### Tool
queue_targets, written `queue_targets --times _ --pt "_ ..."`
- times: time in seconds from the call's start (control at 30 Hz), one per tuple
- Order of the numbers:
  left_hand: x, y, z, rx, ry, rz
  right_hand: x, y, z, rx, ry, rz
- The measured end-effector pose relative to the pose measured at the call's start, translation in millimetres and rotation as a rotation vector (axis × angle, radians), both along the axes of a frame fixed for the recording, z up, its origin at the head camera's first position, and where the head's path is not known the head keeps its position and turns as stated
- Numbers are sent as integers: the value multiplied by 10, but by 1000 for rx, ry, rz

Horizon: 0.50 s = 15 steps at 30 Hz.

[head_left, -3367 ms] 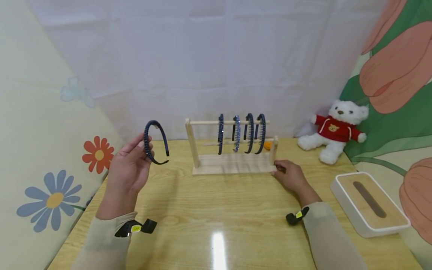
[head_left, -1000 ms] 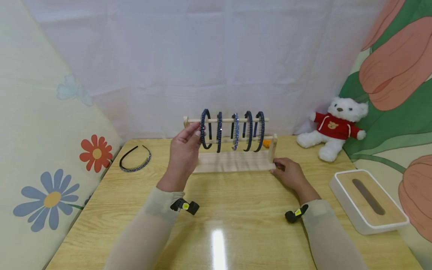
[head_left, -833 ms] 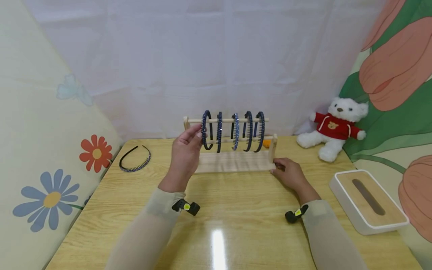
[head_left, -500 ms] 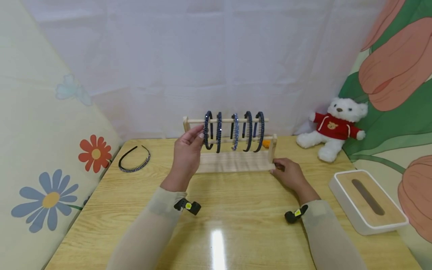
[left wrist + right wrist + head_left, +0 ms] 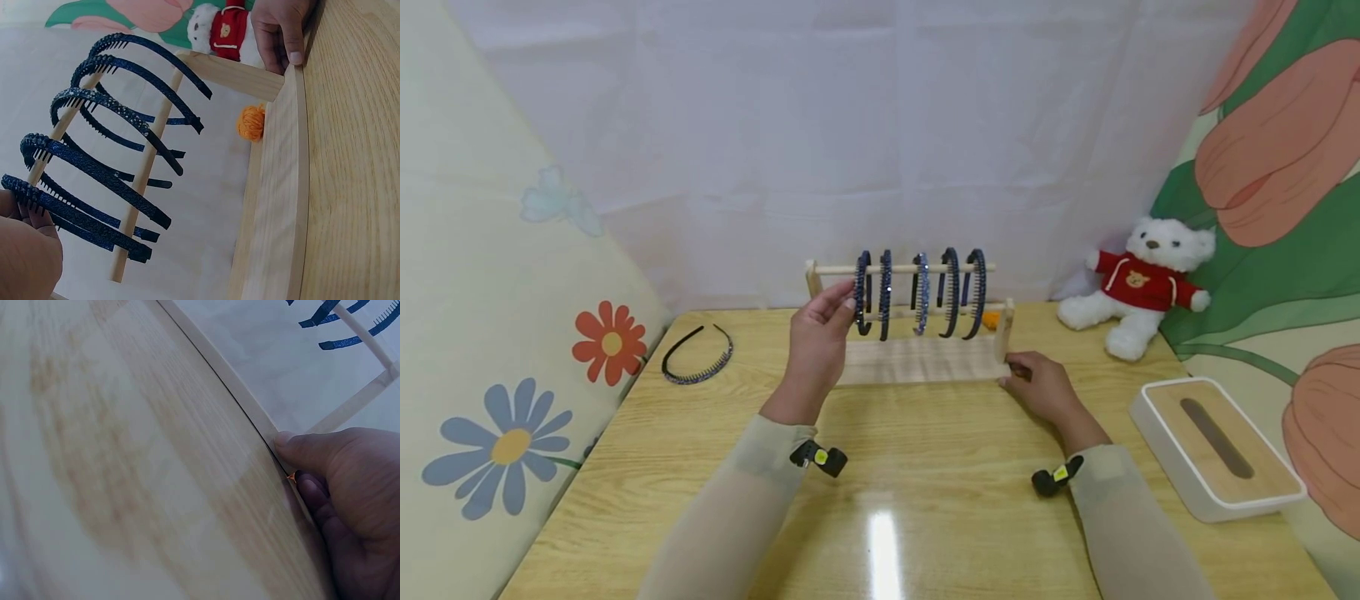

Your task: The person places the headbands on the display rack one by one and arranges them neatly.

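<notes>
My left hand (image 5: 817, 348) pinches the leftmost dark blue headband (image 5: 861, 287), which hangs over the top rod of a wooden rack (image 5: 925, 362). Close to its right hangs another dark headband (image 5: 886, 292). After a gap come a glittery blue headband (image 5: 923, 287) and two dark toothed headbands (image 5: 951, 292). In the left wrist view, comb teeth show inside each band, and the fingertips sit on the nearest headband (image 5: 81, 215). With thumb and curled fingers my right hand (image 5: 1043, 388) grips the right end of the rack's base, as the right wrist view also shows.
Another glittery toothed headband (image 5: 703, 375) lies on the table at the left. A white bear (image 5: 1142, 287) in a red top sits at the back right. In front of it is a white box with a wooden lid (image 5: 1217, 442). An orange yarn ball (image 5: 251, 123) lies behind the base.
My left hand has carried its headband from the left onto the rack, then slid it slightly right along the rod, closer to its neighbour. The right hand has stayed on the base.
</notes>
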<state>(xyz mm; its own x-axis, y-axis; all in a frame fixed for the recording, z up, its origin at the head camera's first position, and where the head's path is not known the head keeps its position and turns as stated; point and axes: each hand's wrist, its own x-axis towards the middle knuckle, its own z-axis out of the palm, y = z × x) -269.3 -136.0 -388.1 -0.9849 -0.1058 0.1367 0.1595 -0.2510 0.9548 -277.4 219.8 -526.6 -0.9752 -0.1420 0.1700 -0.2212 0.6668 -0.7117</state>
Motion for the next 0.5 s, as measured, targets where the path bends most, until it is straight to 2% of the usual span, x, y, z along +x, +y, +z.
queue_targets --times 0.5 --pt "-35 -4 -43 -13 -23 4 3 -5 7 -3 2 3"
